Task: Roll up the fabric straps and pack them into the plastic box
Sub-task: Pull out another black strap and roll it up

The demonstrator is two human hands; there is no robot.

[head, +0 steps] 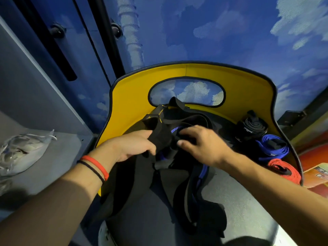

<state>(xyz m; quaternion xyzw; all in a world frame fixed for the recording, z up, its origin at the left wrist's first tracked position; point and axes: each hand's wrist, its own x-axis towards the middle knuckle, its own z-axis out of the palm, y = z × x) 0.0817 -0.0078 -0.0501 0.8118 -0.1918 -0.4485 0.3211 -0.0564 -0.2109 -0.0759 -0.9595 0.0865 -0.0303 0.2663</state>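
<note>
Left hand (134, 146) and right hand (200, 144) clutched a limp black strap (163, 137), blue-edged, bunched over the yellow shell (134, 96). Black roll (252, 128), blue roll (271, 148) and red roll (284, 169) sat by its right wall.

Wall (230, 32): deep blue, printed with white and pale-blue clouds
Curved shell (134, 96): bright yellow inside, with black trim along the edge and round its oval cut-out
Loose straps (163, 137): black with blue bands, small yellow lettering on one end
Far roll (252, 126): black with thin white marks
Middle roll (273, 148): blue with a black patch
Near roll (284, 169): red
Wristbands (96, 165): one orange-red, one thin black
Shelf (58, 157): grey-blue
Bag (23, 151): clear, with whitish contents
</note>
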